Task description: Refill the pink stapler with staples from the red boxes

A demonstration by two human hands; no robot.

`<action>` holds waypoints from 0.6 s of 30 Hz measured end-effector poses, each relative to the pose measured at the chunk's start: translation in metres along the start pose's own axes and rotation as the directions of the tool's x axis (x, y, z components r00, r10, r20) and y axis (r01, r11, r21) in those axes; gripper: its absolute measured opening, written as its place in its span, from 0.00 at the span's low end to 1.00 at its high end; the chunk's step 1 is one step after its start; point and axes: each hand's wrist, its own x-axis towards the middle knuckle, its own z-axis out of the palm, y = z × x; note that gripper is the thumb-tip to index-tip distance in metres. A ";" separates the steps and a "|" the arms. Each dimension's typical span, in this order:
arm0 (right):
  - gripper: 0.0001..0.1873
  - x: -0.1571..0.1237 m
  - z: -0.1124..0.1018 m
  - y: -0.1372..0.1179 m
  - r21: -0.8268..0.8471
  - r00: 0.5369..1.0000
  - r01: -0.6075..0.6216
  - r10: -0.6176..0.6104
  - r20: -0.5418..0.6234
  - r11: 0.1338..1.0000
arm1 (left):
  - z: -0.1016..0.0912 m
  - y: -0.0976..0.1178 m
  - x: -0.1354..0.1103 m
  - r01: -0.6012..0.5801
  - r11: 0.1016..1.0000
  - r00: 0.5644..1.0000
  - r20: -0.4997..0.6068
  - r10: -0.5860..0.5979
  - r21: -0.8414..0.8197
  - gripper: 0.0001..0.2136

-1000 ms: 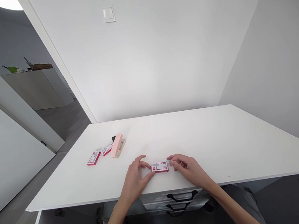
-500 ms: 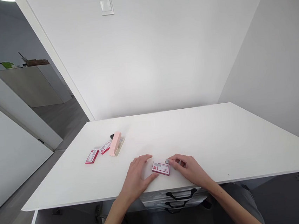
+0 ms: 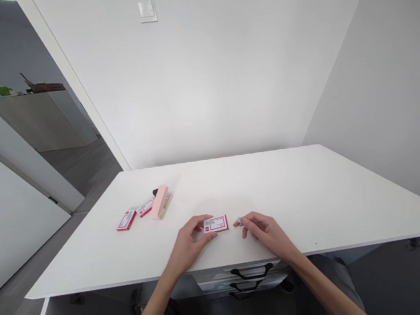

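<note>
My left hand grips a small white-and-red staple box by its left end, thumb on the near side and fingers on the far side. Just to the right, my right hand pinches a small silver strip of staples between thumb and fingertips. A gap separates the strip from the box's right end. Whether that end is open is too small to tell.
Further left on the white table stands a pink stapler. Beside it lie a staple box and another staple box. Drawers with black handles are below the near edge.
The box has turned and shifted left, and my left hand has closed on it. My right hand, with the strip, has come away from the box's corner.
</note>
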 end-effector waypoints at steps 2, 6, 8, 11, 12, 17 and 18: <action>0.21 -0.002 0.000 -0.004 0.016 0.999 0.008 -0.008 0.044 1.000 | 0.000 0.001 0.000 0.012 1.000 1.000 -0.005 -0.012 -0.018 0.17; 0.19 -0.004 0.000 -0.007 0.023 0.997 0.009 -0.011 0.081 1.000 | 0.002 0.002 0.001 0.017 1.000 1.000 -0.008 -0.017 -0.011 0.16; 0.19 -0.005 -0.001 -0.008 0.035 0.995 0.012 -0.015 0.100 0.999 | 0.003 0.002 0.001 0.023 1.000 1.000 -0.003 -0.023 -0.005 0.17; 0.20 -0.005 -0.002 -0.009 0.034 0.992 0.022 -0.025 0.120 0.999 | 0.002 0.002 0.001 0.033 0.999 0.999 0.007 -0.033 0.002 0.17; 0.20 -0.005 -0.002 -0.009 0.027 0.991 0.028 -0.031 0.128 0.999 | 0.002 0.003 0.001 0.036 0.999 0.999 0.013 -0.036 0.004 0.17; 0.20 -0.005 -0.002 -0.008 -0.028 0.986 0.037 -0.032 0.161 0.999 | 0.002 0.003 0.001 0.039 0.999 0.998 0.056 -0.040 0.015 0.17; 0.19 -0.005 -0.002 -0.007 -0.037 0.986 0.035 -0.028 0.166 0.999 | 0.002 0.003 0.001 0.037 0.999 0.998 0.060 -0.037 0.015 0.17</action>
